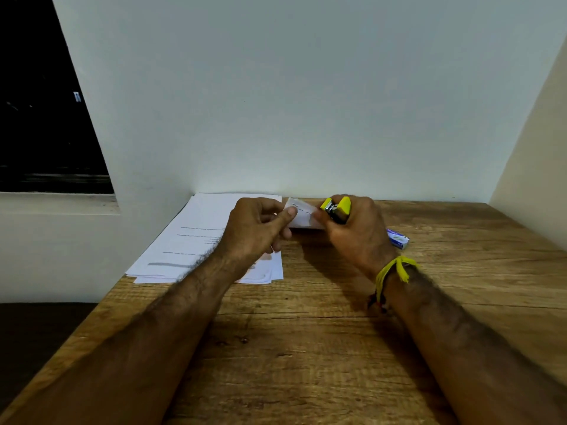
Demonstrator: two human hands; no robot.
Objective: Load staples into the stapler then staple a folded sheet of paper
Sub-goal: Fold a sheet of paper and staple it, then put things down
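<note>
1. Small yellow-and-metal stapler [337,209], at 12 o'clock on the desk: mostly buried in the right hand [356,231].
2. Blue-and-white staple box [399,239], at 1 o'clock: half hidden behind that hand.
3. Printed white sheets [196,240], at 11 o'clock: text too blurred to read.

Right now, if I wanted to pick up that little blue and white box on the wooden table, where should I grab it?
Probably pinch the small blue and white box across its narrow sides near the free right end, coming from above and the right. It lies flat on the wooden table, and its left end is hidden behind the right hand holding the yellow stapler.
</note>
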